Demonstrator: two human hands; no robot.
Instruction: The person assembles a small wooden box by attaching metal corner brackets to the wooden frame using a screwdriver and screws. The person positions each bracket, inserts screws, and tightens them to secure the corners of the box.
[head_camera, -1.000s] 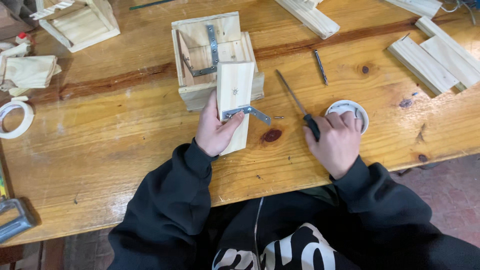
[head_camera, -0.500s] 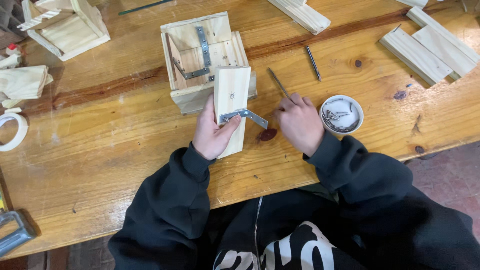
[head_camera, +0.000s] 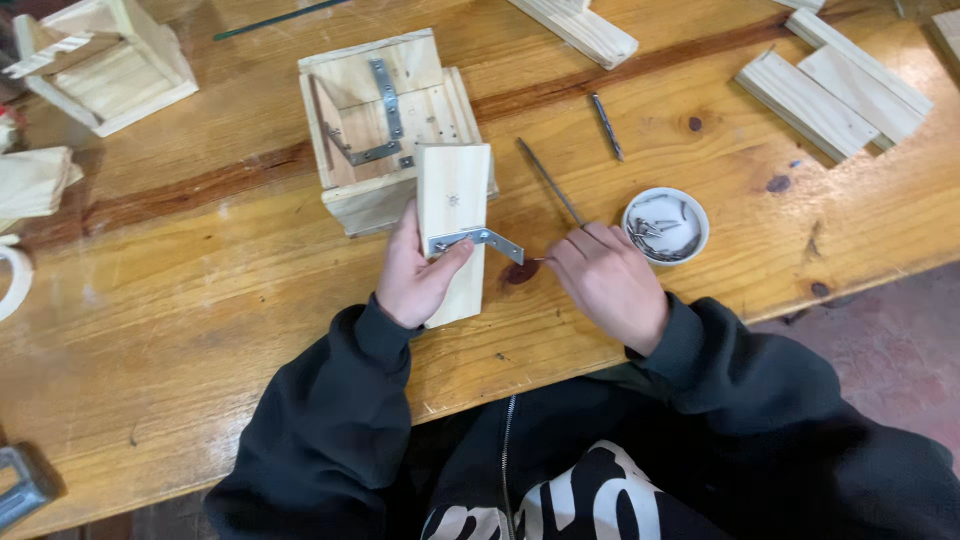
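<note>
My left hand (head_camera: 413, 272) holds a pale wooden plank (head_camera: 453, 190) flat on the workbench, and its thumb presses a metal angle bracket (head_camera: 480, 240) against the plank's face. The plank leans against an open wooden box (head_camera: 385, 120) that has metal brackets screwed inside. My right hand (head_camera: 607, 282) rests just right of the bracket, fingertips pinched on a small screw (head_camera: 538, 260) near the bracket's free end. A screwdriver (head_camera: 548, 180) lies on the bench with its shaft running under my right hand; its handle is hidden.
A white bowl of screws (head_camera: 690, 240) stands right of my right hand. A drill bit (head_camera: 605, 125) lies beyond it. Wooden slats (head_camera: 830, 85) are at the back right, another box (head_camera: 100, 60) at the back left, a tape roll (head_camera: 12, 285) at the left edge.
My right hand has left the white bowl and moved left to the bracket's end, pinching a small screw. My left hand has stayed on the plank and bracket.
</note>
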